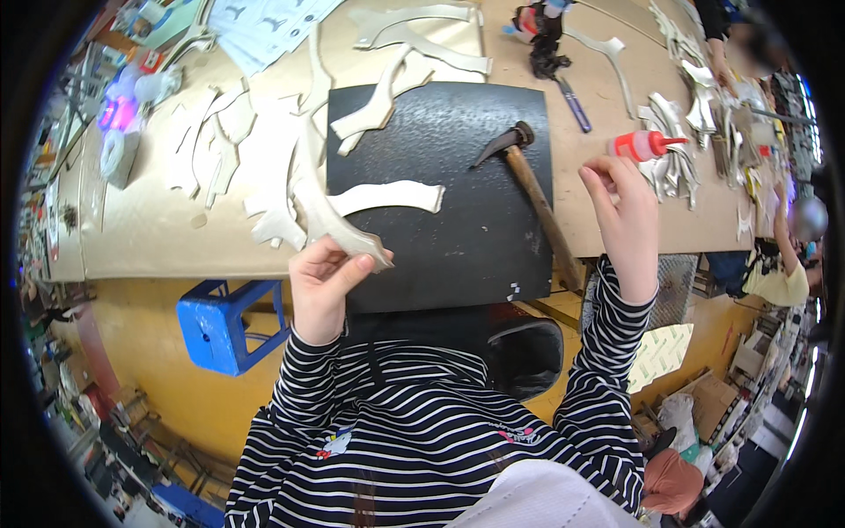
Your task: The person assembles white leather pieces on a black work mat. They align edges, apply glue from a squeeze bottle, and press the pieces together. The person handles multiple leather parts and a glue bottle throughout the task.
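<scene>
My left hand (324, 280) pinches the lower end of a long, curved, off-white flat piece (324, 209) between thumb and fingers. It is raised over the near left corner of a black board (422, 255). My right hand (623, 195) is lifted beyond the board's right side, its fingers bent and the thumb apart. At those fingers lies a clear squeeze bottle (627, 147) with a red cap and nozzle pointing right; whether they grip it is hidden. Another curved white piece (387, 197) rests on the board. A hammer (535, 192) lies across the board's right part, head away.
More cut pieces (231, 132) lie at left, far and right on the table (132, 238). A purple pen (575, 106) and a dark bundle (547, 48) are beyond the hammer. A blue stool (211, 330) and black bin (532, 348) stand below. Other people work at far right.
</scene>
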The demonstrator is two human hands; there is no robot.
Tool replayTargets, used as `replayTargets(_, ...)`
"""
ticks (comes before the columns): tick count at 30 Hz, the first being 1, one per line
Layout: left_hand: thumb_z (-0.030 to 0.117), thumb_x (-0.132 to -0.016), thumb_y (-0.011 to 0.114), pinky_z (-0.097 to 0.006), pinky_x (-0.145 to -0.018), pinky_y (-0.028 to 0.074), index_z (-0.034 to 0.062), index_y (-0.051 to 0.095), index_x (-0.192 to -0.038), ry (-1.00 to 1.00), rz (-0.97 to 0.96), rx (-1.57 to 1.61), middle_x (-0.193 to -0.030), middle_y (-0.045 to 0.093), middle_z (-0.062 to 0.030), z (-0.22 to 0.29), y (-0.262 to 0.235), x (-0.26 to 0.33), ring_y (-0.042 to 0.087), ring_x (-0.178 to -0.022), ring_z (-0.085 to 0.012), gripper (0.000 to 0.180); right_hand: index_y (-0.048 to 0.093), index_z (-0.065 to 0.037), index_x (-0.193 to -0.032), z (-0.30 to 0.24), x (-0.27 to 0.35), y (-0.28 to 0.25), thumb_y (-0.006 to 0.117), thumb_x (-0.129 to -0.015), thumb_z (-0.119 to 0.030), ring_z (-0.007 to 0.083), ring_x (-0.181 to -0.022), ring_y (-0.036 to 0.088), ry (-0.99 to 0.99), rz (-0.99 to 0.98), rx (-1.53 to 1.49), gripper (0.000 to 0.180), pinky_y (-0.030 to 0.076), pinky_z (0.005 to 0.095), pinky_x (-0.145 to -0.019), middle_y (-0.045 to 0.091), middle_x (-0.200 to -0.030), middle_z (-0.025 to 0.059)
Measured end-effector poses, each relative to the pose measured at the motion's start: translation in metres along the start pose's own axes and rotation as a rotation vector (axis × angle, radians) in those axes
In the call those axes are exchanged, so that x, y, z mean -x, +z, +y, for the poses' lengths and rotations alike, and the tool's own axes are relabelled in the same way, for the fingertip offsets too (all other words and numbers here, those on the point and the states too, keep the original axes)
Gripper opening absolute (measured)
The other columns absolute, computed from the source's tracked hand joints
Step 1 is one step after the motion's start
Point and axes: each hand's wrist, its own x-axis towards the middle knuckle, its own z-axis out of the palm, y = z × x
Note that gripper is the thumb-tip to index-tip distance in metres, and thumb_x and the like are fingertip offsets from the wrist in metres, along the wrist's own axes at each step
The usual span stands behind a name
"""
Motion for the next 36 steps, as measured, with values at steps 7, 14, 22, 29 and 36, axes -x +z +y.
replayTargets(7, -0.001, -0.091, 0.063, -0.029, -0.088, 0.053, -0.0044, 0.056, -0.12, -0.135, -0.082, -0.051, -0.108, 0.067, -0.0127, -0.025, 0.013, -0.012, 0.066, -0.1, -0.0186, 0.03, 0.066, -0.003, -0.098, 0.027, -0.056, 0.007, 0.068, -0.088, -0.02, 0.0303, -0.092, 0.062, -0.25, 0.036, 0.293, 0.02, 0.05, 0.0392, -0.08, 0.065, -0.096, 0.0117)
replayTargets(14, 0.003, -0.081, 0.074, -0.024, -0.064, 0.048, -0.0002, 0.067, -0.108, 0.053, -0.122, -0.706, -0.087, 0.07, -0.0077, -0.057, 0.016, -0.015, 0.061, -0.069, -0.0107, 0.028, 0.049, -0.02, -0.138, 0.043, -0.162, 0.061, 0.071, -0.086, -0.028, 0.0418, -0.119, 0.054, -0.398, 0.32, 0.26, 0.057, 0.048, 0.0439, -0.096, 0.04, -0.142, 0.0233)
replayTargets(22, 0.009, -0.077, 0.078, -0.03, -0.075, 0.043, 0.0056, 0.06, -0.126, 0.29, 0.206, -0.976, -0.102, 0.061, -0.0055, -0.03, 0.002, -0.004, 0.051, -0.089, -0.0182, 0.053, 0.069, -0.007, -0.105, 0.084, -0.283, 0.072, 0.064, -0.091, -0.02, 0.0337, -0.089, 0.068, -0.348, 0.376, 0.288, 0.02, 0.053, 0.0393, -0.078, 0.071, -0.093, 0.0162)
replayTargets(29, 0.003, -0.081, 0.072, -0.034, -0.088, 0.046, 0.0019, 0.066, -0.11, 0.48, 0.188, -0.813, -0.105, 0.063, -0.0112, 0.019, 0.003, -0.025, 0.061, -0.099, -0.0243, 0.03, 0.069, 0.0, -0.1, -0.021, -0.172, 0.016, 0.063, -0.09, -0.006, 0.0224, -0.087, 0.067, -0.501, 0.526, 0.128, 0.013, 0.05, 0.0297, -0.082, 0.07, -0.094, 0.011)
replayTargets(36, 0.011, -0.067, 0.084, -0.038, -0.096, 0.047, 0.0068, 0.039, -0.144, 0.764, -0.187, -0.738, -0.124, 0.058, -0.0176, 0.048, 0.06, -0.087, 0.057, -0.114, -0.0323, 0.089, 0.067, 0.009, -0.099, -0.13, -0.083, -0.032, 0.063, -0.089, 0.006, 0.0158, -0.086, 0.063, -0.659, 0.386, -0.228, 0.012, 0.049, 0.024, -0.081, 0.069, -0.096, 0.0095)
